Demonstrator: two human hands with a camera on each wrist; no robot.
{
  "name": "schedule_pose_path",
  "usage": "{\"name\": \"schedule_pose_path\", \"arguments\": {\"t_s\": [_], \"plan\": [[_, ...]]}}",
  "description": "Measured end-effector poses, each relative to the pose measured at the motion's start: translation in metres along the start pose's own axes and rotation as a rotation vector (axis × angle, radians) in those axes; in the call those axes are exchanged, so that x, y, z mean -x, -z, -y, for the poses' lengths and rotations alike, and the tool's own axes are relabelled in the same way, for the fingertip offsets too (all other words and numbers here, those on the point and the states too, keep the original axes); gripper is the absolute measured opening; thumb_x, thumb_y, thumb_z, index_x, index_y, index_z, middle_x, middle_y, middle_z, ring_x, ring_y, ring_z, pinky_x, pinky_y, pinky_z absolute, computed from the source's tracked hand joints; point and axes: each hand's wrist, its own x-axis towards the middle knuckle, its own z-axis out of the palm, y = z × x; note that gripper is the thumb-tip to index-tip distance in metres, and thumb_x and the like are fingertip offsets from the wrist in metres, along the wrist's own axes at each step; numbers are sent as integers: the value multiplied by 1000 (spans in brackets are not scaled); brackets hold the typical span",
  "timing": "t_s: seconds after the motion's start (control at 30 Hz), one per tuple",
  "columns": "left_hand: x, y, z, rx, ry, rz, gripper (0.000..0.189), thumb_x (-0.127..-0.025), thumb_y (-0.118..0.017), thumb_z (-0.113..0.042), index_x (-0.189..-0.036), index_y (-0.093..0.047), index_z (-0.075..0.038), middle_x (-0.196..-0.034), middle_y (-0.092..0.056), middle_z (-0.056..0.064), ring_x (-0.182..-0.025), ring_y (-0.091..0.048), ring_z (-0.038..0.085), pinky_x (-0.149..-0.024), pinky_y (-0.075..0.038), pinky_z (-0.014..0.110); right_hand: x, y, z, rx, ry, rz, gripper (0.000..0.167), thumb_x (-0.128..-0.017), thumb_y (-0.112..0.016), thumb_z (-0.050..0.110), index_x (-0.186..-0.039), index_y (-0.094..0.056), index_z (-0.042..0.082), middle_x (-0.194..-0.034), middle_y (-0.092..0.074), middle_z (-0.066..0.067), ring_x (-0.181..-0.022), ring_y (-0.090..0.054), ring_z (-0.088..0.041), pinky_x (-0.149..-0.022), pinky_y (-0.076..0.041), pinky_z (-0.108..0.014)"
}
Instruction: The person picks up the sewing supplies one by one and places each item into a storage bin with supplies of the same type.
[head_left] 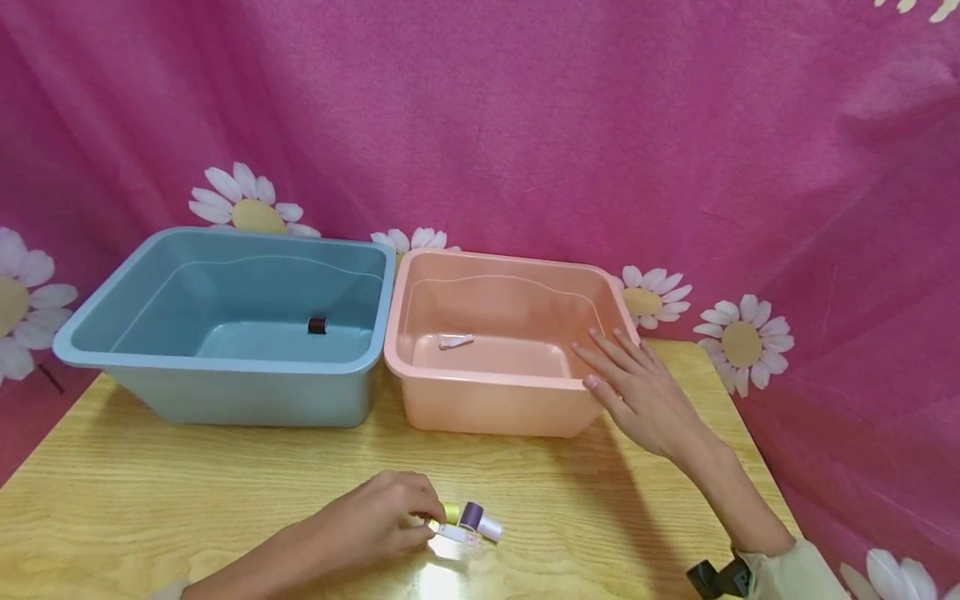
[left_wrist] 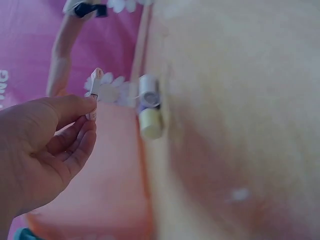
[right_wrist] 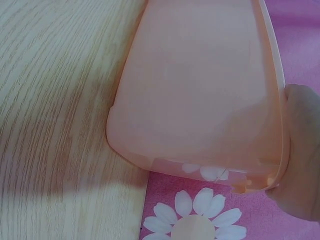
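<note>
Between thumb and fingers my left hand (head_left: 386, 512) pinches what looks like a small white nail clipper (head_left: 459, 535) with pink marks, its rounded end sticking up in the left wrist view. Just beyond it lie a yellow thread spool (head_left: 452, 512), a purple spool (head_left: 471, 516) and a white spool (head_left: 491, 527), close together on the table. My right hand (head_left: 648, 400) rests on the right rim of the pink basin (head_left: 495, 406), fingers spread over the inside. A similar white clipper (head_left: 455, 342) lies on that basin's floor.
To the left stands a blue basin (head_left: 247, 396), its rim close to the pink one, with a dark brown spool (head_left: 317, 326) inside. Both basins stand at the back of the wooden table (head_left: 247, 492), before a pink flowered cloth (head_left: 480, 125).
</note>
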Motion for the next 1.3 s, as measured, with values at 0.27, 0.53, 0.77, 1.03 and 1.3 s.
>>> {"name": "schedule_pose_path", "arguments": {"t_s": [0.27,0.53,0.77,1.03,1.3], "plan": [[-9,32,-8,-82,-6,-79,12,-87,-76,-3,-96,-76,-11,-93,-68,-9,-86,-61,2,-76,-54,22,-1,0,-1,-4,2,0,47,-106,-45,35,-151,-46,20,-158,-35,-7,-146,-24,-40,-116,-13,-60],[-20,57,-13,-138,-71,-183,15,-83,-77,2,-95,-76,-6,-92,-70,-1,-84,-65,10,-72,-55,21,-1,0,-1,-1,6,-2,47,-106,-45,35,-151,-46,20,-158,-35,-7,-145,-24,-40,-115,-13,-61],[-28,79,-18,-169,-68,-247,16,-82,-79,3,-95,-75,-7,-89,-69,-2,-78,-62,9,-70,-54,21,-1,0,-1,4,11,-8,47,-106,-46,35,-151,-47,20,-158,-36,-7,-145,-25,-40,-114,-15,-62],[-47,106,-21,-183,-82,-302,19,-79,-80,5,-96,-74,-2,-85,-69,1,-73,-61,11,-65,-54,20,-1,0,0,5,5,-1,47,-106,-45,36,-151,-47,20,-158,-35,-7,-145,-25,-40,-114,-15,-62],[-72,122,-24,-155,-46,-348,14,-83,-78,0,-96,-76,-2,-83,-70,-1,-75,-62,12,-66,-56,29,-1,0,0,3,1,7,47,-107,-45,36,-151,-47,20,-158,-35,-7,-146,-24,-40,-114,-14,-63]]}}
